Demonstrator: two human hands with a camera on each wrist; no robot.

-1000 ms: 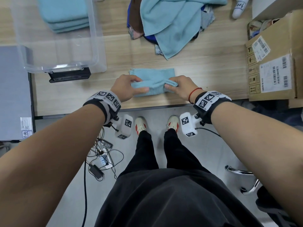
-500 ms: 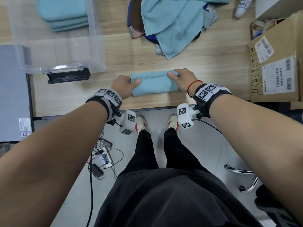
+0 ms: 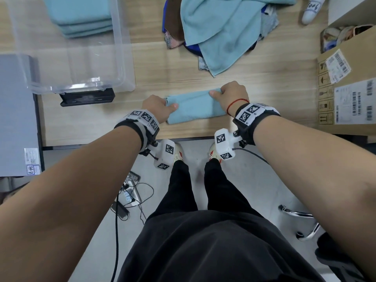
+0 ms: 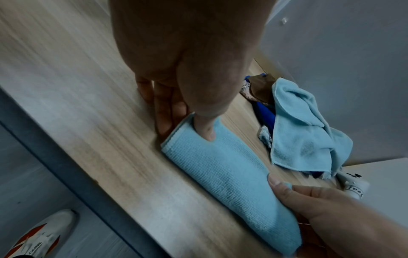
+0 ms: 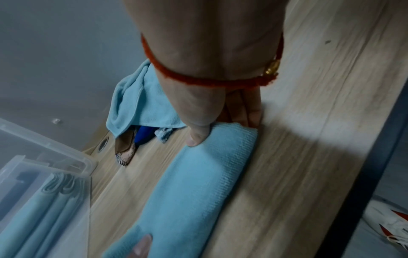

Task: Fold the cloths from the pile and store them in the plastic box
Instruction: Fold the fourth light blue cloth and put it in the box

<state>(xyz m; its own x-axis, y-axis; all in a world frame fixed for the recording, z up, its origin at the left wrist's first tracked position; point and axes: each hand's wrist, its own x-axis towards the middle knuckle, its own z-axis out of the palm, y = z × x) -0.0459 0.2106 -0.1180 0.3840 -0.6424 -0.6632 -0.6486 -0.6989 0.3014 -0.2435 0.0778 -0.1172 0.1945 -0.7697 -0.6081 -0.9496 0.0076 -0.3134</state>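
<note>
A light blue cloth (image 3: 195,107) (image 4: 223,172) (image 5: 198,188), folded into a narrow band, lies on the wooden table (image 3: 264,86) near its front edge. My left hand (image 3: 157,107) pinches its left end, thumb on top and fingers (image 4: 164,111) under the edge. My right hand (image 3: 230,96) pinches the right end the same way, thumb on top and fingers (image 5: 249,111) behind. The pile of cloths (image 3: 221,27) lies at the back, a large blue one on top. The clear plastic box (image 3: 120,58) at the back left holds several folded blue cloths (image 3: 81,15).
A cardboard box (image 3: 350,84) stands at the right edge of the table. A black device (image 3: 87,97) lies in front of the plastic box, and a grey cabinet top (image 3: 16,110) is at the left. A white bottle (image 3: 311,11) stands at the back right.
The near half of the cloth has been folded over away from me, and both hands have moved out to its ends. The cloth now lies flatter and slightly further back.
</note>
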